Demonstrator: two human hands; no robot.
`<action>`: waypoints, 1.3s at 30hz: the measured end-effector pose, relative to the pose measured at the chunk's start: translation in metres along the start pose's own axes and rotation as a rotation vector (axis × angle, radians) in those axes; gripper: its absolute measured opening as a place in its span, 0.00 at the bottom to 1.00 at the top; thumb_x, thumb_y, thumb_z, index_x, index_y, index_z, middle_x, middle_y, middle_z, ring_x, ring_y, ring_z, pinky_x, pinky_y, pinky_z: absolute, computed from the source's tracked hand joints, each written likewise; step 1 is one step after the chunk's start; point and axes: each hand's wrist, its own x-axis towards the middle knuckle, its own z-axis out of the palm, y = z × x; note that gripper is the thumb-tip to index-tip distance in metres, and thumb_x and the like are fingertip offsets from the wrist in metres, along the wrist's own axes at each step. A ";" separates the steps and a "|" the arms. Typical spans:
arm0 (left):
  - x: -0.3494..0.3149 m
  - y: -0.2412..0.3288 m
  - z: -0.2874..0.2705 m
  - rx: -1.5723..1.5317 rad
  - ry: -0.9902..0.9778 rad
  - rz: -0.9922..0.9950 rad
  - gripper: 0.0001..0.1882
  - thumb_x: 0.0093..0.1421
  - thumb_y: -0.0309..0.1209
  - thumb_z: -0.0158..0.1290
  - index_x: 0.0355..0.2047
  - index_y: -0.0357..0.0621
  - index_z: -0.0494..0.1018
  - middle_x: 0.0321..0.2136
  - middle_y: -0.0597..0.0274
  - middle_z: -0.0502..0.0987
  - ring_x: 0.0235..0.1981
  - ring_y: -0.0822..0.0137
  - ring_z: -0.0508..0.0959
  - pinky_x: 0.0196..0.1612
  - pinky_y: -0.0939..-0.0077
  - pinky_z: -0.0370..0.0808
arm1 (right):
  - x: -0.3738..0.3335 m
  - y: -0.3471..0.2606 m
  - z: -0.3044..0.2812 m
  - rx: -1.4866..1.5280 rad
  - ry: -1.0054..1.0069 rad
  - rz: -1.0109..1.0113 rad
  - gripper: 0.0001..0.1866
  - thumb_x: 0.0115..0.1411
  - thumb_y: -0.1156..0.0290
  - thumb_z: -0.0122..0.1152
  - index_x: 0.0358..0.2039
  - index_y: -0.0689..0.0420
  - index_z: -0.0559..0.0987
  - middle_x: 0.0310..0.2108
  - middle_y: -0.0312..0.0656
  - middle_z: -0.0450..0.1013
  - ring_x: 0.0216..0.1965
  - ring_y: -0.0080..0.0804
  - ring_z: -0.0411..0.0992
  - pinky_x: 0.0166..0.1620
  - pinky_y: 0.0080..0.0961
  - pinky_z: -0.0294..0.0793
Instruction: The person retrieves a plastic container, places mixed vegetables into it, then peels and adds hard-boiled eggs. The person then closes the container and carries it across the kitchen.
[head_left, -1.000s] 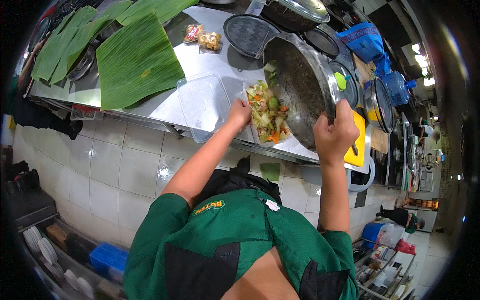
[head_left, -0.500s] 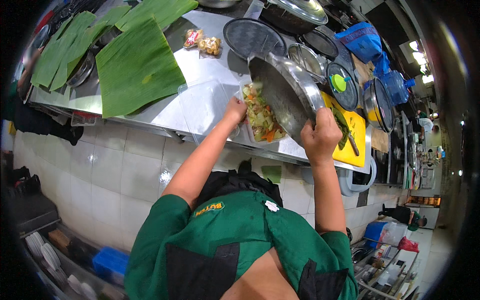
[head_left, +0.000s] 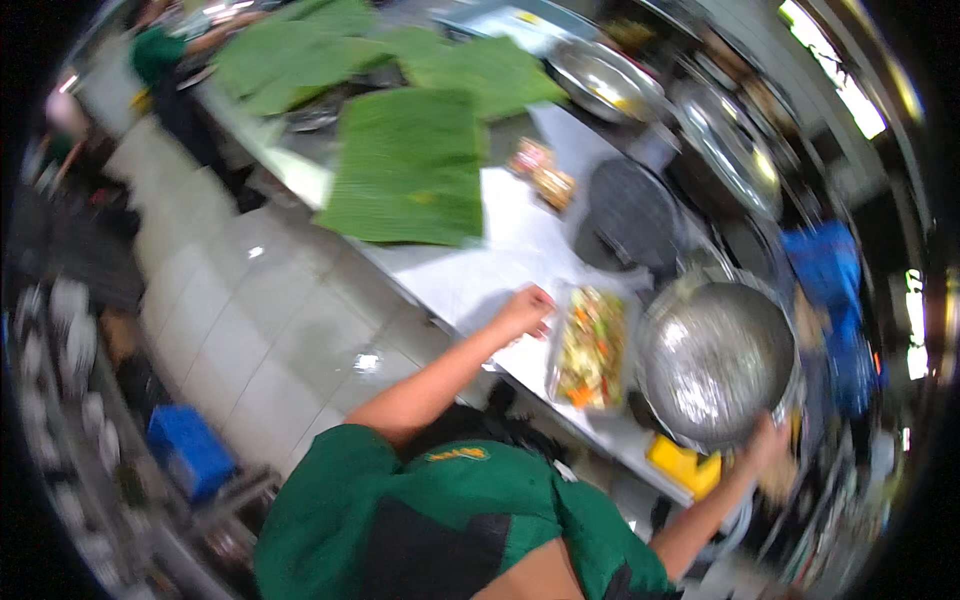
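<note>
My right hand (head_left: 768, 448) grips the near right rim of a round metal pan (head_left: 715, 360). The pan's wet-looking inside faces up, and no food shows in it apart from smears. Left of it, on the steel table, stands a clear rectangular plastic container (head_left: 622, 350) filled with cut mixed vegetables (head_left: 590, 350) in green, white and orange. Close by the container's left side is my left hand (head_left: 527, 310), fingers curled in. Motion blur hides what these fingers hold, if anything.
Banana leaves (head_left: 410, 170) spread over the table's far left. Two small bagged items (head_left: 542, 175) lie beside a dark round lid (head_left: 630, 210). A big lidded pot (head_left: 725, 150) and a metal bowl (head_left: 605, 80) stand behind. A yellow board (head_left: 685, 465) sits near the front edge.
The pan has gone from tilted over the container to the right, its inside now facing up. My left hand has come off the container's edge. The whole view has turned.
</note>
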 end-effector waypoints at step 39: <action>-0.023 -0.002 0.072 0.724 0.220 0.402 0.05 0.56 0.23 0.48 0.32 0.33 0.66 0.33 0.52 0.71 0.28 0.58 0.73 0.31 0.69 0.71 | 0.282 0.034 0.167 0.400 -0.423 0.330 0.21 0.59 0.70 0.56 0.51 0.62 0.66 0.43 0.47 0.68 0.42 0.42 0.72 0.41 0.32 0.76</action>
